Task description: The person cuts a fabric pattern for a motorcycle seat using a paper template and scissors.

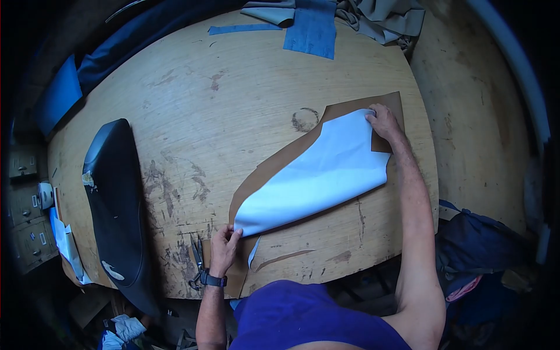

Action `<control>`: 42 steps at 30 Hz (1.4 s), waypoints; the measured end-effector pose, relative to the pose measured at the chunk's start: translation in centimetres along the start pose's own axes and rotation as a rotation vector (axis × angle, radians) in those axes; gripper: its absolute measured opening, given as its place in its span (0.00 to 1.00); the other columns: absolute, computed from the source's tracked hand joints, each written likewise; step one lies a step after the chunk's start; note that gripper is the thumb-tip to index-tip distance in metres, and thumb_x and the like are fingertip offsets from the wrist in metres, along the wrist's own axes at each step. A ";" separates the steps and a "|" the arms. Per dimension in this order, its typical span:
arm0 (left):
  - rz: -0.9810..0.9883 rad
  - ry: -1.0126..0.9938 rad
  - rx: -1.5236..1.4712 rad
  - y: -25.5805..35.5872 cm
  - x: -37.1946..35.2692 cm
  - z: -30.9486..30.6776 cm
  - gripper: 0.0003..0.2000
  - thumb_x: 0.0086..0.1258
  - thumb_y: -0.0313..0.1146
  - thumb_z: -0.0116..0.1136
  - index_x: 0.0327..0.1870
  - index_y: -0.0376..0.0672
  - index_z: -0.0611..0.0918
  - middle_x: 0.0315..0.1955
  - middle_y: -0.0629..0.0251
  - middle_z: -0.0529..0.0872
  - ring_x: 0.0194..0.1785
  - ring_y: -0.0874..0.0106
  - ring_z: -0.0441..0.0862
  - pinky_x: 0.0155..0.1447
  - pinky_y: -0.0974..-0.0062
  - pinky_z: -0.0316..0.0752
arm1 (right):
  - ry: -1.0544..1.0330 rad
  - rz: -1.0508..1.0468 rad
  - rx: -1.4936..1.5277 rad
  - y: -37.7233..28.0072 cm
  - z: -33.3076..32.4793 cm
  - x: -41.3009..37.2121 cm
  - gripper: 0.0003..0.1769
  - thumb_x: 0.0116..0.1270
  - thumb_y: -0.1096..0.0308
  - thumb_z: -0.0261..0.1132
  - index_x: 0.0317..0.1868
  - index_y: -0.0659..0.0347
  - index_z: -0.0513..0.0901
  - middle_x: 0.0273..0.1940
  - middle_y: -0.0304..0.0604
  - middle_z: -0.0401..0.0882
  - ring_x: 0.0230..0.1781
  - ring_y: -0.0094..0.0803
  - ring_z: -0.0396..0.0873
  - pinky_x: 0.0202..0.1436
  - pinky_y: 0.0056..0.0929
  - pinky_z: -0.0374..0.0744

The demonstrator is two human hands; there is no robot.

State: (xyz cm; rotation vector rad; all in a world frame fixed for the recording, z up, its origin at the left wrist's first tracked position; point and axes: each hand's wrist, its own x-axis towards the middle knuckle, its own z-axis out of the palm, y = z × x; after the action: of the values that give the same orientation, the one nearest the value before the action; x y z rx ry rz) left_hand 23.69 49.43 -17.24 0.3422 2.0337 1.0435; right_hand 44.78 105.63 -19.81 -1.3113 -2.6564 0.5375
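A white sheet (315, 175) lies over a larger brown piece (274, 153) on the wooden table, the brown showing along its upper edge and right end. My left hand (224, 248) pinches the white sheet's lower left tip. At the upper right, my right hand (382, 122) holds the sheet's corner between thumb and fingers. Scissors (198, 262) lie beside my left wrist, next to a brown scrap (238, 271). A thin white-blue offcut (254, 252) and a narrow brown strip (284, 256) are close to the table's front edge.
A long black seat (116, 204) stands on the table (192, 105) at the left. Blue material (312, 29) and crumpled grey fabric (382, 20) lie at the far edge. Dark bags or cloth (478, 245) are at the right. Drawers (29, 216) stand at the left.
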 end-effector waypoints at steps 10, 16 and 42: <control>-0.008 0.204 0.212 1.6 3.4 1.0 0.12 0.74 0.37 0.66 0.43 0.36 0.86 0.28 0.60 0.88 0.32 0.70 0.84 0.41 0.70 0.79 | 0.071 0.133 0.009 1.3 0.7 2.3 0.18 0.74 0.59 0.64 0.54 0.65 0.84 0.53 0.58 0.84 0.57 0.57 0.82 0.61 0.49 0.78; -0.055 0.115 0.374 2.6 0.9 0.1 0.13 0.73 0.39 0.66 0.41 0.36 0.86 0.29 0.55 0.89 0.34 0.59 0.88 0.42 0.62 0.80 | 0.049 0.033 0.128 2.7 1.3 2.8 0.16 0.74 0.58 0.67 0.51 0.63 0.86 0.46 0.50 0.84 0.48 0.43 0.85 0.54 0.39 0.81; -0.011 0.205 0.331 2.4 1.5 0.9 0.12 0.76 0.36 0.63 0.37 0.35 0.83 0.26 0.53 0.86 0.31 0.58 0.84 0.39 0.60 0.77 | 0.123 0.111 0.166 0.6 1.6 4.3 0.14 0.70 0.62 0.70 0.47 0.64 0.87 0.44 0.51 0.85 0.47 0.44 0.84 0.54 0.39 0.81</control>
State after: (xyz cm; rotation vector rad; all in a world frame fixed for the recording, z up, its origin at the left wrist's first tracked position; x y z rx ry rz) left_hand 23.09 52.29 -16.47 0.4069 2.3959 0.7579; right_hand 42.20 108.93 -21.71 -1.3994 -2.3956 0.6534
